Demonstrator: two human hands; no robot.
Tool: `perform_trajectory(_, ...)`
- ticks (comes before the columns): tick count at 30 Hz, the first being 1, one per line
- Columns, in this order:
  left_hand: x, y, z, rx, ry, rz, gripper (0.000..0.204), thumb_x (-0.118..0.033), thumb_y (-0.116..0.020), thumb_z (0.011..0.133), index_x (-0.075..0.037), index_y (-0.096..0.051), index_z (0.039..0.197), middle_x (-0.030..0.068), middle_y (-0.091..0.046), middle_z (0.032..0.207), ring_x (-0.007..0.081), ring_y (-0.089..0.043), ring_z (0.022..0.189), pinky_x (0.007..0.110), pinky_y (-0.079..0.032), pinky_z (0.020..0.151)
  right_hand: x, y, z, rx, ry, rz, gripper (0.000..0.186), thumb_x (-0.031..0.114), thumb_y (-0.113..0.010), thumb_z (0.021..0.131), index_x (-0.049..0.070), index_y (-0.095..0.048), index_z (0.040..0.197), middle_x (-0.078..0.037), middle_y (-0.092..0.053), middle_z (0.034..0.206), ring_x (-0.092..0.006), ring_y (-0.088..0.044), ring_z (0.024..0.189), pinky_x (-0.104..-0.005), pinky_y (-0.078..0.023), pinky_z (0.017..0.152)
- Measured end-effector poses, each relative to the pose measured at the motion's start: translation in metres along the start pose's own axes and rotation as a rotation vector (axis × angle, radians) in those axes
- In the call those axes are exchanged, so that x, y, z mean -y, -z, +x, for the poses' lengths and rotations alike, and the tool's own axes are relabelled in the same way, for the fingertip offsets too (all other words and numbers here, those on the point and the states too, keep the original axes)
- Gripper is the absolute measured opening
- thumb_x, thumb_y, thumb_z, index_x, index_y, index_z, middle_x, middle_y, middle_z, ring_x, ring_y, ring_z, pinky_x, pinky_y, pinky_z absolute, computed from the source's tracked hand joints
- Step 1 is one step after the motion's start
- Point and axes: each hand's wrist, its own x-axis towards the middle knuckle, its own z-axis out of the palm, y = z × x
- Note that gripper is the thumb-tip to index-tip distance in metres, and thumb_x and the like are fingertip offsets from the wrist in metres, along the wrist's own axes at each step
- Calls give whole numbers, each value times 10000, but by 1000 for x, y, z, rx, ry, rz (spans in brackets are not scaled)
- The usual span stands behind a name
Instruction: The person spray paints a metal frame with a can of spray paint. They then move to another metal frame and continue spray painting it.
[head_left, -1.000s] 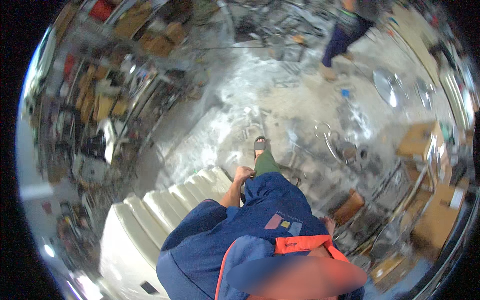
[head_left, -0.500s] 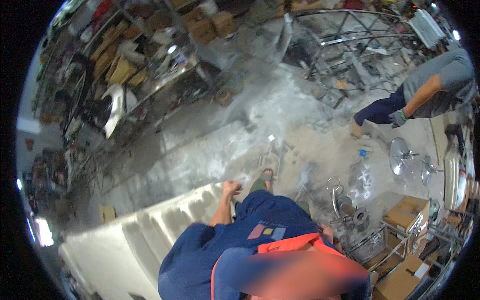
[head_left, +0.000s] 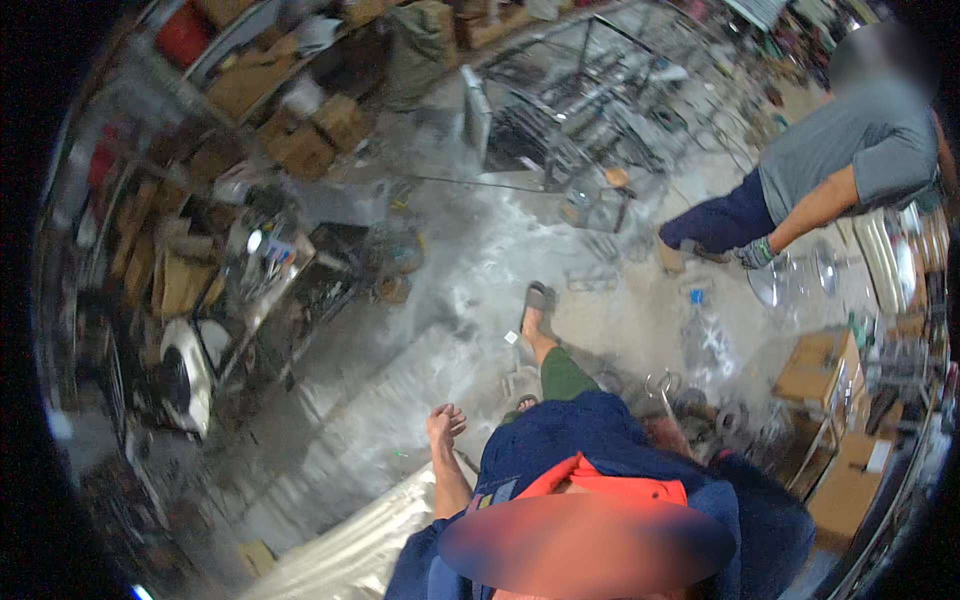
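My left hand (head_left: 446,422) is raised in front of my left side, its fingers curled in, with nothing visible in it. Behind and below that arm lies a pale, ribbed panel (head_left: 345,540), apart from the hand. By my right hip is my right hand (head_left: 668,436), smeared by motion and partly hidden against my clothes. A metal rod with a ring end (head_left: 663,385) lies on the floor close to it, beside round metal parts (head_left: 733,418). Whether the right hand holds anything cannot be made out.
One of my sandalled feet (head_left: 537,300) is forward on the dusty concrete floor. At right another person in a grey shirt (head_left: 825,150) wears a glove. Metal frames (head_left: 580,95) stand ahead, a cluttered bench (head_left: 275,290) at left, and cardboard boxes (head_left: 815,365) at right.
I have stepped forward, and the ribbed panel has dropped back toward the lower left. My left hand stays curled while my right arm has swung. More of the other person now shows.
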Motion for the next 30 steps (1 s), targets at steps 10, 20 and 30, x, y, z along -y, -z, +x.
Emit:
perform_trajectory(10,-143,-145,57,185,96,89,675,-477,-539,1110,-21,-403,1589,220,-697,1348,387,-678,1225,533,-569,961,344,-89,96,-288,396,-510,194,230,-676,952,43,-730,948,-101,-719,811,-218,-706,638,-404,-565,529)
perform_trajectory(20,-300,-161,152,304,177,224,483,-381,-613,1059,12,-569,1337,191,-717,1173,329,-680,1079,457,-583,911,549,-295,135,-364,557,-463,374,313,-797,914,90,-761,1212,-38,-776,1014,-170,-717,836,-368,-576,699)
perform_trajectory(30,-561,-126,298,391,53,240,305,-269,-692,1004,23,-683,1088,167,-747,984,311,-728,859,436,-627,797,444,-405,152,-534,154,-18,314,248,-720,985,8,-720,1188,-125,-746,1011,-291,-778,815,-438,-629,662)
